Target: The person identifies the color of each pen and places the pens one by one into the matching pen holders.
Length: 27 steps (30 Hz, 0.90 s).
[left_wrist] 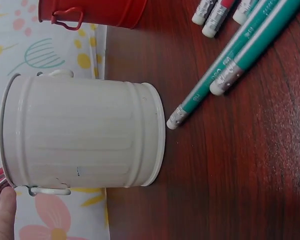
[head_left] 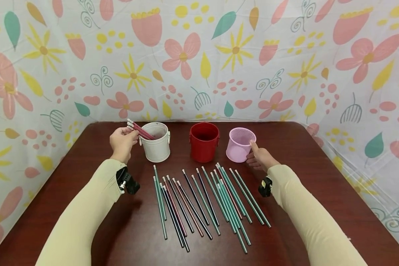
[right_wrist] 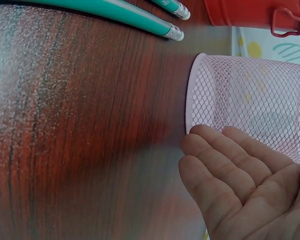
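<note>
At the back left of the table, my left hand [head_left: 123, 143] pinches a small bunch of red pencils [head_left: 140, 130] by their white-eraser ends. The pencils slant down into the white bucket [head_left: 157, 149]; their lower ends are hidden inside it. Only a fingertip [left_wrist: 4, 215] of this hand shows beside the bucket's rim in the left wrist view. My right hand [head_left: 263, 158] is at the right side of the pink mesh cup [head_left: 236, 150], its thumb at the rim. In the right wrist view its fingers [right_wrist: 230, 160] lie extended along the outside of the mesh, near the base.
Between the white bucket and the pink cup stands a red bucket [head_left: 204, 149]. Many loose pencils lie in front, eraser ends toward the containers: green ones [head_left: 231, 210], dark ones [head_left: 174, 218] and a few red ones [head_left: 177, 214]. A flower-patterned cloth [head_left: 199, 85] hangs behind the table.
</note>
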Motion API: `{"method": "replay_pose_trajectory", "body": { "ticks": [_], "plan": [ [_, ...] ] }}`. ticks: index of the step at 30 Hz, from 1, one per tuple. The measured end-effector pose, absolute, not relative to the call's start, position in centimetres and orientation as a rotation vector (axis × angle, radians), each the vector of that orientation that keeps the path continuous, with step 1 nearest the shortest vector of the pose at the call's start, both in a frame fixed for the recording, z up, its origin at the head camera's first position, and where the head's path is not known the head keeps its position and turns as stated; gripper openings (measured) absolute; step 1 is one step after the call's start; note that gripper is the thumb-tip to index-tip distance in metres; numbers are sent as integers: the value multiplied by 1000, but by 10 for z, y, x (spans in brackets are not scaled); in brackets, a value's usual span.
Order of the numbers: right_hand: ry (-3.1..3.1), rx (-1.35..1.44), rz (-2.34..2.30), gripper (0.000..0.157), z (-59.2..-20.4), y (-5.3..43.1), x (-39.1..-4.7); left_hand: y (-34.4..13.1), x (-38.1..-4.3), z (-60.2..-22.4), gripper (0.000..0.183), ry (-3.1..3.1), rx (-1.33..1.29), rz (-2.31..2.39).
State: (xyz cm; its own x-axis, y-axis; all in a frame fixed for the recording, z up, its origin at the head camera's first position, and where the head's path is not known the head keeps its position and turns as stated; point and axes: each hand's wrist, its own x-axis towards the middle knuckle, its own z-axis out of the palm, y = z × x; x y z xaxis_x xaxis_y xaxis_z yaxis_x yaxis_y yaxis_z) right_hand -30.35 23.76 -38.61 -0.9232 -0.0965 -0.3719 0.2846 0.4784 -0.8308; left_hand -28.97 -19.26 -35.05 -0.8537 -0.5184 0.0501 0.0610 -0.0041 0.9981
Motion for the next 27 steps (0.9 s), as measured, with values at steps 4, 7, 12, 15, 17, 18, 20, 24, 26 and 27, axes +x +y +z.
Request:
{"method": "replay_pose_trajectory", "body": {
  "ticks": [4, 7, 12, 15, 17, 18, 20, 24, 26, 27],
  "plan": [
    [2353, 166, -1428, 93, -387, 237, -303, -193, -288, -351, 12, -1942, 509, -1919],
    [2352, 169, -1431, 92, -387, 237, -304, -194, -285, -354, 12, -2006, 536, -1938],
    [2356, 173, -1437, 92, -387, 237, -305, -191, -276, -363, 19, -2186, 464, -1940],
    [2353, 183, -1442, 92, -387, 237, -305, -186, -272, -370, 25, -2409, 328, -1871],
    [2351, 180, -1441, 93, -387, 237, -305, -181, -269, -373, 25, -2608, 217, -1785],
    [2349, 179, -1440, 93, -387, 237, -305, -179, -268, -374, 24, -2712, 157, -1736],
    [2350, 169, -1435, 93, -386, 237, -305, -174, -266, -375, 21, -2910, 55, -1627],
    [2355, 162, -1430, 93, -385, 236, -305, -166, -267, -390, 19, -3181, -139, -1405],
    [2359, 156, -1428, 92, -385, 236, -305, -163, -269, -400, 18, -3235, -267, -1294],
    [2362, 156, -1424, 92, -385, 236, -305, -170, -281, -423, 23, -3234, -381, -1341]
  ]
}}
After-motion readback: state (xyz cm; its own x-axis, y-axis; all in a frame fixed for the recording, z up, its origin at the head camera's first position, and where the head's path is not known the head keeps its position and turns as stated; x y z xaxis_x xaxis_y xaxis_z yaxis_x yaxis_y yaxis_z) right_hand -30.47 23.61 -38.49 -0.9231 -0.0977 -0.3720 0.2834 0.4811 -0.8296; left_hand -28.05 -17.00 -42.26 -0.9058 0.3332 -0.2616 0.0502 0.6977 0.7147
